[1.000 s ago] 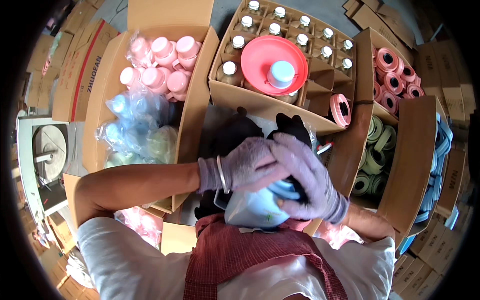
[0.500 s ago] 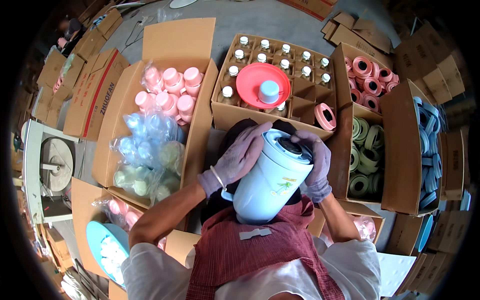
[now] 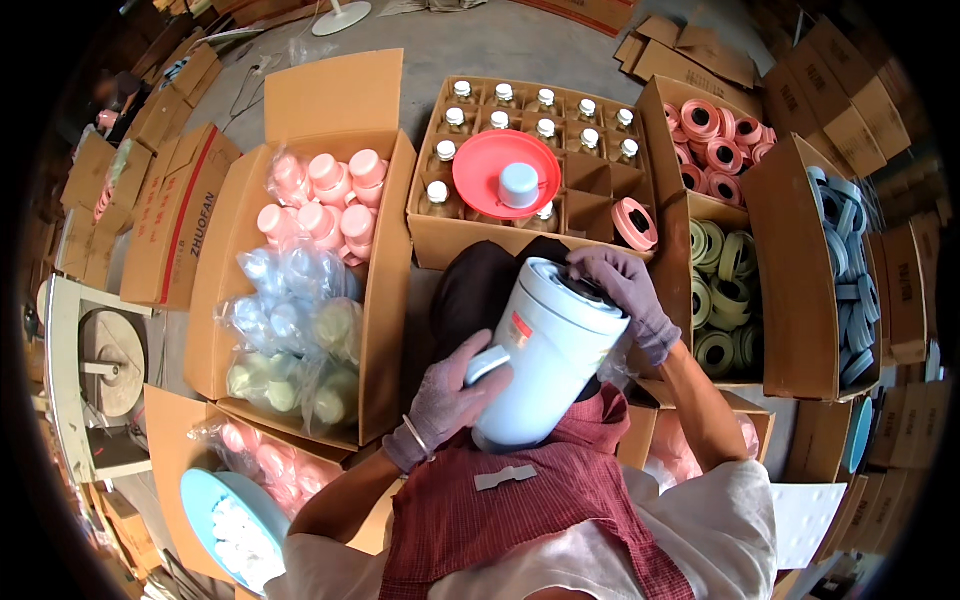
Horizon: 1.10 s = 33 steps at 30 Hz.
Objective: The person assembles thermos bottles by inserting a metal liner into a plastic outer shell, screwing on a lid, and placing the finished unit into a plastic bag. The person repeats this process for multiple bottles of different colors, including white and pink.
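A light blue vacuum jug leans tilted in my lap, its black-centred top turned up and to the right. My left hand, gloved in grey-purple, is closed round the handle on the jug's left side. At the top, my gloved right hand curls its fingers over the dark opening and rim; whether it pinches a small part there is hidden. Ahead, a red round tray with a blue cup-like cap on it rests on the carton of bottles. A pink ring-shaped part sits at that carton's right corner.
A divided carton holds several white-capped bottles. To the left, a carton has bagged pink, blue and green jug bodies. Cartons of pink, green and blue rings stand right. A blue basin of white pieces is lower left.
My left hand has moved from the jug's upper side down to its handle. The jug has turned so the handle faces left and its flower print is out of sight. My right hand now reaches over the top.
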Each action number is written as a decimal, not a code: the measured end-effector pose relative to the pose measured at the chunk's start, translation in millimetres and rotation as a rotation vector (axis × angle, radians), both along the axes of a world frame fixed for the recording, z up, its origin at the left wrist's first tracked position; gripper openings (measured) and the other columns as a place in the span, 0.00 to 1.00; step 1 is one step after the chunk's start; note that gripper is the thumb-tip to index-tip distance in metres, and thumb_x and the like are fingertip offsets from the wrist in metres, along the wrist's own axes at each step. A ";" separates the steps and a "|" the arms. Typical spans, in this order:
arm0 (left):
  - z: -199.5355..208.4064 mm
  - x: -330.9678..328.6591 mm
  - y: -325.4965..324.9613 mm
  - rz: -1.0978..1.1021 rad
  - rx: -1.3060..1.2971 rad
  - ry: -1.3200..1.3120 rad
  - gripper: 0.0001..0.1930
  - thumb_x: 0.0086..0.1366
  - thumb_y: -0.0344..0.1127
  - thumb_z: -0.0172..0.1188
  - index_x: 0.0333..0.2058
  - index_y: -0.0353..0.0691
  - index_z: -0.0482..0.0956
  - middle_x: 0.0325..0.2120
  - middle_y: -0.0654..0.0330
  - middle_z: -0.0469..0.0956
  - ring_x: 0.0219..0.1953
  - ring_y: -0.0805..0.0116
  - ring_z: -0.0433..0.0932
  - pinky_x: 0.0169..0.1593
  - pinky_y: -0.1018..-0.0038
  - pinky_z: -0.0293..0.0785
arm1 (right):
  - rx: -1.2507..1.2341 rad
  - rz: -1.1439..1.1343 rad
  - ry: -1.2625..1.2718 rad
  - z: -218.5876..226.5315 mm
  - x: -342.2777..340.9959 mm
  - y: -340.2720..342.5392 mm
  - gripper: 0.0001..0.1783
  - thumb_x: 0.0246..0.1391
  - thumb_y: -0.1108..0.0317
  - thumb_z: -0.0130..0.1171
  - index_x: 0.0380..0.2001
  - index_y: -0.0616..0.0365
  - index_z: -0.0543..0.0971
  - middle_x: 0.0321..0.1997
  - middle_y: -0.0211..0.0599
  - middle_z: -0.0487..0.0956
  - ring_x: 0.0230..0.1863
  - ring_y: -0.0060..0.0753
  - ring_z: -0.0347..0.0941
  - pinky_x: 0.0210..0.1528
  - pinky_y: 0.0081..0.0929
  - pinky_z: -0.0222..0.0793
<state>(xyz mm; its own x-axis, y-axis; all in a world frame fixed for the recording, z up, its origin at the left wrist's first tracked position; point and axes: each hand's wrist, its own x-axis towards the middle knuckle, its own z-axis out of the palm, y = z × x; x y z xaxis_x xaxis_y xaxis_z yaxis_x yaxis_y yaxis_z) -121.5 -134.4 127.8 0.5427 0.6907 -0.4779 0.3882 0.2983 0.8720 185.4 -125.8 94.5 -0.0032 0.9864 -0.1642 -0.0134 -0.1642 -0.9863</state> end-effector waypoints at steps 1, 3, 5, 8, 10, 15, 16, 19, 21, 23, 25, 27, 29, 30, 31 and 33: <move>-16.5 -0.2 0.4 0.066 0.154 -0.016 0.29 0.67 0.41 0.61 0.62 0.34 0.65 0.31 0.59 0.75 0.27 0.74 0.72 0.32 0.74 0.72 | -0.001 -0.044 0.070 7.3 -6.7 0.2 0.23 0.69 0.57 0.45 0.50 0.68 0.76 0.42 0.39 0.81 0.46 0.28 0.77 0.54 0.24 0.71; -41.9 0.4 11.9 0.117 0.520 -0.004 0.23 0.68 0.37 0.56 0.59 0.33 0.69 0.35 0.55 0.75 0.32 0.63 0.73 0.38 0.68 0.71 | 0.000 -0.136 0.211 26.3 -26.3 -0.1 0.22 0.70 0.57 0.45 0.50 0.67 0.76 0.42 0.37 0.81 0.47 0.27 0.76 0.56 0.24 0.69; -43.4 6.6 30.3 0.116 0.907 0.051 0.19 0.67 0.33 0.52 0.55 0.32 0.72 0.47 0.44 0.75 0.46 0.47 0.75 0.53 0.59 0.70 | 0.114 -0.139 0.187 46.6 -48.9 -7.1 0.21 0.70 0.58 0.44 0.50 0.66 0.77 0.44 0.39 0.81 0.48 0.27 0.76 0.57 0.24 0.68; -39.7 26.6 34.5 0.197 0.708 -0.158 0.16 0.71 0.33 0.47 0.51 0.28 0.73 0.43 0.43 0.76 0.46 0.46 0.75 0.52 0.63 0.71 | 0.206 -0.250 -0.017 43.9 -55.6 -14.7 0.19 0.69 0.62 0.45 0.50 0.66 0.77 0.44 0.40 0.82 0.47 0.27 0.77 0.55 0.25 0.69; -38.7 34.1 39.5 0.194 0.633 -0.209 0.16 0.73 0.34 0.45 0.48 0.27 0.74 0.41 0.43 0.77 0.45 0.46 0.76 0.50 0.66 0.72 | 0.266 -0.378 -0.144 45.2 -56.9 -21.2 0.17 0.67 0.66 0.46 0.50 0.66 0.77 0.44 0.41 0.82 0.46 0.28 0.77 0.54 0.26 0.70; -68.4 42.7 73.4 0.123 0.737 -0.145 0.16 0.73 0.35 0.45 0.47 0.28 0.76 0.45 0.46 0.77 0.48 0.51 0.77 0.54 0.64 0.71 | 0.387 -0.269 -0.359 60.4 -70.5 -25.7 0.18 0.61 0.71 0.50 0.53 0.66 0.75 0.48 0.46 0.81 0.52 0.33 0.76 0.57 0.30 0.68; -61.9 40.1 83.2 0.152 0.822 -0.136 0.16 0.73 0.36 0.44 0.46 0.28 0.76 0.46 0.47 0.77 0.49 0.53 0.76 0.56 0.65 0.70 | 0.448 -0.297 -0.209 56.2 -64.1 -22.5 0.19 0.63 0.68 0.49 0.53 0.67 0.74 0.50 0.45 0.80 0.54 0.35 0.75 0.59 0.32 0.67; -36.5 20.0 127.1 0.377 0.529 -0.299 0.19 0.74 0.39 0.43 0.47 0.28 0.76 0.48 0.52 0.77 0.53 0.61 0.75 0.59 0.67 0.68 | 0.487 -0.599 0.195 45.1 -32.4 -14.6 0.25 0.69 0.55 0.41 0.52 0.68 0.74 0.54 0.46 0.77 0.57 0.39 0.72 0.63 0.38 0.65; -14.2 44.8 119.1 0.079 0.565 -0.331 0.17 0.71 0.36 0.46 0.51 0.31 0.74 0.48 0.52 0.78 0.52 0.62 0.76 0.58 0.68 0.70 | 0.428 -0.645 0.314 -20.9 -7.8 1.6 0.27 0.70 0.52 0.40 0.53 0.68 0.72 0.55 0.47 0.76 0.57 0.40 0.72 0.63 0.38 0.65; -2.0 72.6 110.6 -0.125 0.614 -0.341 0.18 0.69 0.34 0.48 0.54 0.33 0.73 0.47 0.52 0.78 0.52 0.63 0.77 0.57 0.69 0.71 | 0.106 -0.250 0.720 -24.9 -37.4 17.0 0.33 0.70 0.46 0.36 0.57 0.69 0.68 0.54 0.49 0.76 0.55 0.42 0.73 0.62 0.36 0.66; 0.3 86.9 96.3 -0.173 0.663 -0.334 0.20 0.67 0.34 0.49 0.55 0.34 0.72 0.48 0.52 0.78 0.52 0.63 0.77 0.57 0.68 0.71 | 0.135 -0.214 0.935 -34.5 -41.6 15.2 0.35 0.70 0.45 0.36 0.60 0.70 0.65 0.53 0.51 0.76 0.55 0.41 0.74 0.61 0.36 0.68; -23.5 84.7 105.3 -0.151 0.467 -0.520 0.20 0.70 0.35 0.46 0.56 0.32 0.71 0.51 0.52 0.77 0.53 0.62 0.77 0.59 0.69 0.70 | 0.131 -0.191 0.987 -41.8 -37.4 18.6 0.35 0.70 0.45 0.34 0.59 0.71 0.64 0.51 0.52 0.76 0.52 0.41 0.75 0.57 0.36 0.71; -23.9 78.3 110.9 -0.112 0.392 -0.561 0.20 0.71 0.35 0.45 0.56 0.31 0.71 0.52 0.52 0.76 0.53 0.62 0.77 0.59 0.70 0.70 | 0.097 -0.176 0.793 -38.1 -38.1 22.5 0.37 0.67 0.40 0.40 0.54 0.68 0.70 0.48 0.54 0.78 0.52 0.45 0.75 0.56 0.38 0.73; -26.6 73.5 116.3 -0.064 0.438 -0.501 0.19 0.71 0.34 0.44 0.56 0.32 0.71 0.51 0.52 0.77 0.54 0.62 0.76 0.59 0.70 0.70 | 0.088 -0.194 0.753 -34.7 -38.9 22.7 0.37 0.66 0.40 0.40 0.54 0.68 0.71 0.48 0.54 0.78 0.51 0.44 0.76 0.55 0.37 0.73; -32.2 65.7 123.1 -0.012 0.482 -0.437 0.18 0.71 0.32 0.43 0.55 0.32 0.72 0.51 0.51 0.77 0.54 0.62 0.76 0.59 0.70 0.70 | 0.076 -0.209 0.716 -29.1 -42.0 22.8 0.37 0.66 0.39 0.41 0.54 0.68 0.71 0.48 0.54 0.78 0.50 0.43 0.76 0.55 0.37 0.73; -29.9 52.5 137.5 0.091 0.733 -0.378 0.18 0.73 0.37 0.45 0.53 0.32 0.74 0.49 0.53 0.78 0.54 0.66 0.76 0.58 0.70 0.71 | 0.156 -0.154 0.810 -32.4 -38.1 26.3 0.38 0.66 0.38 0.40 0.54 0.69 0.70 0.47 0.52 0.79 0.50 0.41 0.76 0.55 0.35 0.72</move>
